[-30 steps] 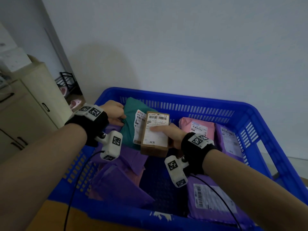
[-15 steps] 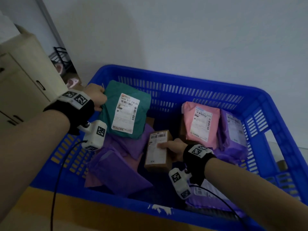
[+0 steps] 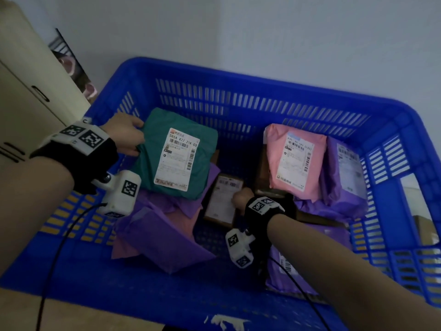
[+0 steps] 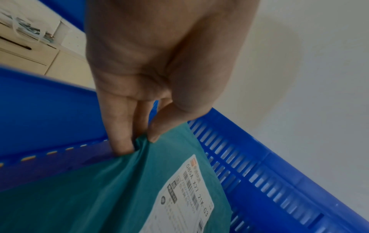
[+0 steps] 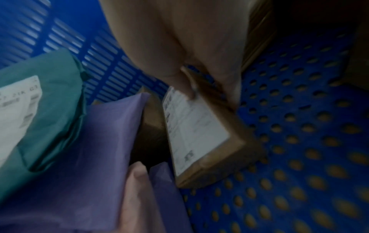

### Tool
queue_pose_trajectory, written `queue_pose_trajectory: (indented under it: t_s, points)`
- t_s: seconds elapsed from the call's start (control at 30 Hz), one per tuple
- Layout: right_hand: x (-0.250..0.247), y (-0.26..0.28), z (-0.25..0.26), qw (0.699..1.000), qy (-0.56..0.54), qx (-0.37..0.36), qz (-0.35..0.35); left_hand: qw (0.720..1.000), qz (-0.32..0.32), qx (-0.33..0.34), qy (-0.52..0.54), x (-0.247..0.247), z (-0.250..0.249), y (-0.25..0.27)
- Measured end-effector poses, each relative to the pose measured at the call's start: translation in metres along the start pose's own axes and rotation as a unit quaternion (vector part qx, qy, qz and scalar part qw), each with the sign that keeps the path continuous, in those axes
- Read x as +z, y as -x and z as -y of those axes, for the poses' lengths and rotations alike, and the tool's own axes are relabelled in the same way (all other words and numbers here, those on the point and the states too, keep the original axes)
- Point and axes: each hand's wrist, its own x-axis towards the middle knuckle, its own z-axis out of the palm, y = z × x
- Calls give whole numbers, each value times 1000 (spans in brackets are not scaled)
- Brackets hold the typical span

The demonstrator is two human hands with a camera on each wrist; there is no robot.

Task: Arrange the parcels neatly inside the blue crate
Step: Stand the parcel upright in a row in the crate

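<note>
The blue crate holds several parcels. My left hand pinches the upper left corner of a green parcel with a white label; thumb and fingers grip the green parcel near the crate's left wall. My right hand grips a small brown box low in the crate's middle, thumb on its label. In the right wrist view the brown box is at the perforated crate floor; whether it touches is unclear.
A pink parcel and a purple parcel lean at the back right. More purple parcels lie front left and front right. A cream cabinet stands left of the crate; a pale wall is behind.
My right hand has carried the brown box down from beside the green parcel to the crate's middle floor. My left hand pulled the green parcel left and turned its label into view.
</note>
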Motion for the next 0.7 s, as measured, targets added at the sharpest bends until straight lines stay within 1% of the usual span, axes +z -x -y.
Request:
queue_pose_trajectory:
  t_s: [0.03, 0.07, 0.1, 0.13, 0.17, 0.2, 0.23, 0.3, 0.4, 0.47, 0.5, 0.53, 0.7]
  points:
    - [-2, 2, -1, 996, 87, -25, -14, 1000, 2, 0, 1, 0, -1, 1]
    - [-1, 1, 0, 996, 87, -18, -21, 1000, 7, 1, 0, 0, -2, 0]
    - [-2, 3, 0, 998, 59, -19, -30, 1000, 12, 3, -3, 0, -4, 0]
    - [-1, 3, -3, 995, 88, -31, -31, 1000, 18, 5, -5, 0, -5, 0]
    - [1, 3, -6, 985, 162, -56, -26, 1000, 23, 7, -9, 0, -7, -1]
    - [3, 5, -8, 967, 240, -84, -4, 1000, 27, 9, -11, 1, -9, -2]
    - [7, 10, -11, 943, 314, -112, 17, 999, 31, 9, -13, 1, -10, -3]
    - [11, 19, -14, 897, 414, -152, 32, 999, 37, 11, -11, 2, -12, -7]
    - [21, 18, -19, 843, 499, -201, 35, 999, 43, 9, -9, 3, -13, -13]
    - [26, 14, -20, 816, 527, -236, 28, 999, 46, 5, -16, 4, -13, -16]
    - [27, 11, -19, 813, 531, -238, 30, 999, 46, 2, -19, 4, -12, -16]
    - [27, 8, -17, 816, 527, -235, 26, 999, 46, -1, -22, 4, -12, -18]
    - [21, -18, -6, 854, 474, -208, -39, 998, 54, -17, -25, 6, -9, -22]
